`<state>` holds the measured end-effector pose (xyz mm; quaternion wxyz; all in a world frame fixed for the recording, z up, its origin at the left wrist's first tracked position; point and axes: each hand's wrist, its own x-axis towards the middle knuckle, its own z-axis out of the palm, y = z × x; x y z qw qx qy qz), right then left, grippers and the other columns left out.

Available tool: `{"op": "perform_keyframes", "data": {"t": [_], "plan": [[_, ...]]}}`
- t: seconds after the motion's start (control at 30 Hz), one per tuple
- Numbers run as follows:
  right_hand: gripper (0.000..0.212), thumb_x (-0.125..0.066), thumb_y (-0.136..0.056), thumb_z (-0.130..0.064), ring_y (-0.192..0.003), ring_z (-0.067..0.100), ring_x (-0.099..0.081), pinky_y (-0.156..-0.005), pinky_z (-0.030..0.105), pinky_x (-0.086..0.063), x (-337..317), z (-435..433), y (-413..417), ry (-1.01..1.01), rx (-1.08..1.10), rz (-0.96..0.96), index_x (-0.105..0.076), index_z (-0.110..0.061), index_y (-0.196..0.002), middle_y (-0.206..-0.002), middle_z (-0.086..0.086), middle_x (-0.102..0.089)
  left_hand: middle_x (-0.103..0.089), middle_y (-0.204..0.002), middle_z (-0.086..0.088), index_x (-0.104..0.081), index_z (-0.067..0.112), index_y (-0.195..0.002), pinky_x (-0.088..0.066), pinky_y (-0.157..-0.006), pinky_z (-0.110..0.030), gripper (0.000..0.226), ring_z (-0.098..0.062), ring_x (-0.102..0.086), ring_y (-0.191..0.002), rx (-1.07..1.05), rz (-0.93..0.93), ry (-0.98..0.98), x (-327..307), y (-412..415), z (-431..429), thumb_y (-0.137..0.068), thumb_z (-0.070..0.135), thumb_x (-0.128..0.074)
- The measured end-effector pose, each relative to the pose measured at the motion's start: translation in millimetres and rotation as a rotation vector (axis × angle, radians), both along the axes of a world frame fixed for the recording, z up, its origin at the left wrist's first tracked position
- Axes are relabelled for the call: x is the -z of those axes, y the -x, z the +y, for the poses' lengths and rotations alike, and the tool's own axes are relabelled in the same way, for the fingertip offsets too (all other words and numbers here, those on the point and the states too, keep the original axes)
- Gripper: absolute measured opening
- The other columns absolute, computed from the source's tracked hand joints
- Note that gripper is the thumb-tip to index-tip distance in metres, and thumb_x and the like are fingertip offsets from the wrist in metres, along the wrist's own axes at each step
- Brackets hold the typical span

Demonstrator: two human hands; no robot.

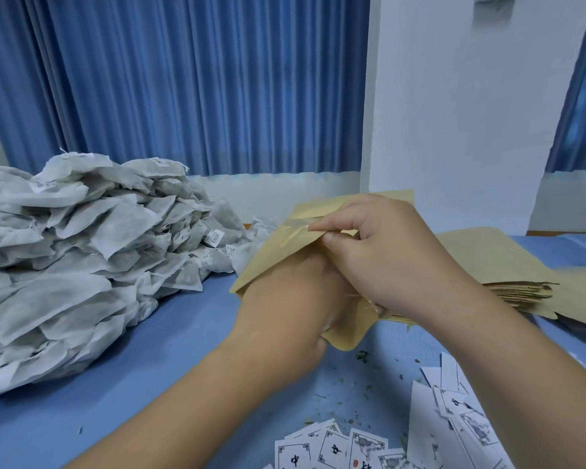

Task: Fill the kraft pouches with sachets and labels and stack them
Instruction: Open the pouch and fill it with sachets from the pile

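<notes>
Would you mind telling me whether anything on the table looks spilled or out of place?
Yes: small green crumbs lie scattered on the blue table between the held kraft pouch and the labels, possibly leaked sachet filling.

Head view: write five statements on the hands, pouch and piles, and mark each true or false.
1. The right hand has a pinching grip on the top edge of the kraft pouch. True.
2. The sachet pile lies to the right of both hands. False: it lies to their left.
3. Printed labels lie scattered on the blue table nearest the camera. True.
4. The stack of flat pouches sits under the left hand. False: it lies on the right, beyond the right hand.
5. The left hand's fingers are in plain view. False: the kraft pouch hides them.
</notes>
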<state>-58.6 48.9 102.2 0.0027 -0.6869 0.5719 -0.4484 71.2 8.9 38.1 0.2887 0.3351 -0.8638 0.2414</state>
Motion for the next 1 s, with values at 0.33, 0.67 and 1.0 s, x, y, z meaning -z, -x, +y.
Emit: {"op": "perform_keyframes", "data": {"t": [0.33, 0.67, 1.0], "plan": [[0.025, -0.056, -0.092, -0.017, -0.089, 0.003, -0.053, -0.08, 0.025, -0.044, 9, -4, -5, 0.112, 0.04, 0.007, -0.073, -0.034, -0.102, -0.09, -0.013, -0.056, -0.059, -0.108, -0.005, -0.045, 0.024, -0.114, -0.034, -0.047, -0.025, 0.085, -0.025, -0.062, -0.072, 0.01, 0.001, -0.084, -6, -10, -9, -0.041, 0.035, -0.086], [0.024, -0.054, -0.092, -0.024, -0.089, 0.019, -0.057, -0.075, 0.038, -0.048, 16, -10, 9, 0.119, 0.272, 0.089, -0.071, -0.037, -0.103, -0.089, -0.006, -0.056, -0.067, -0.117, -0.003, -0.069, 0.014, -0.114, -0.052, -0.075, -0.041, 0.069, -0.027, -0.066, -0.098, 0.157, 0.019, -0.047, -34, -18, -2, -0.089, 0.062, -0.028], [0.026, -0.053, -0.092, -0.023, -0.091, 0.015, -0.054, -0.076, 0.033, -0.046, 13, -8, 11, 0.051, 0.281, 0.128, -0.071, -0.039, -0.102, -0.092, -0.01, -0.056, -0.054, -0.104, 0.018, -0.056, 0.044, -0.122, -0.044, -0.079, -0.03, 0.04, -0.011, -0.056, -0.1, -0.153, 0.35, -0.463, -44, -44, -26, -0.083, 0.051, -0.06]]}}
